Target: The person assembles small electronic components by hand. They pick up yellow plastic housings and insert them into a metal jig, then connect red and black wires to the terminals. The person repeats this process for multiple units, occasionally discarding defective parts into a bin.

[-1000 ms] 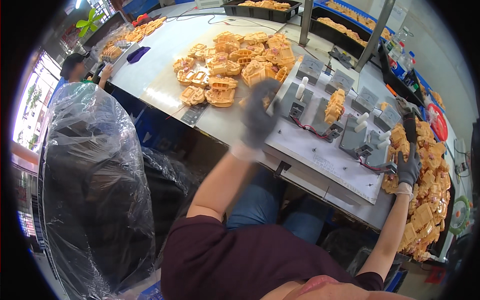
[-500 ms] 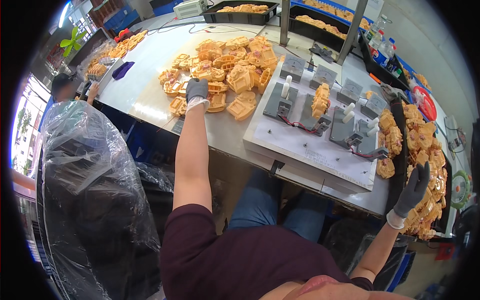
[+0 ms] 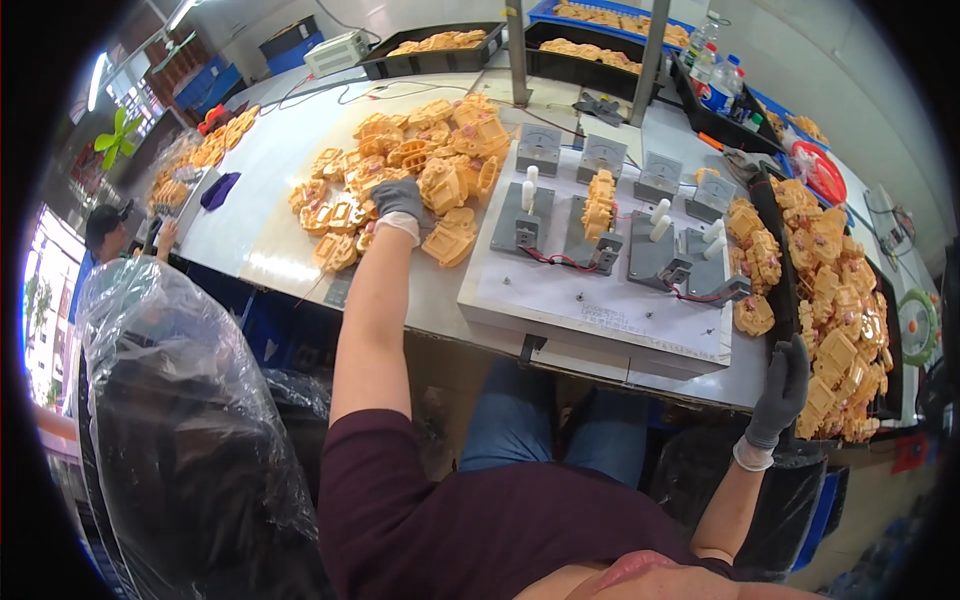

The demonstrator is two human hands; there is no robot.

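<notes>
My left hand (image 3: 398, 203), in a grey glove with a white cuff, is closed at the near edge of a pile of orange plastic housings (image 3: 440, 185). Its fingertips are hidden, so what they grip cannot be made out. My right hand (image 3: 781, 392), gloved the same way, has its fingers stretched out and holds nothing. It hovers off the table's right front edge, beside a black tray (image 3: 785, 275) heaped with more housings. Between my hands stands a white test fixture (image 3: 530, 285) with grey blocks, white pegs and gauges. One orange housing (image 3: 600, 205) stands upright on it.
Metal posts (image 3: 517, 55) rise behind the fixture. Black trays (image 3: 372, 68) of housings line the back, and bottles (image 3: 720, 88) stand at the back right. A plastic-covered chair (image 3: 190, 400) is at my left. Another person (image 3: 107, 230) sits at the far left, near a purple cloth (image 3: 220, 190).
The view has shifted, so the table sits lower and further left. My left hand stays at the pile. My right hand has come down and inward from the tray of housings.
</notes>
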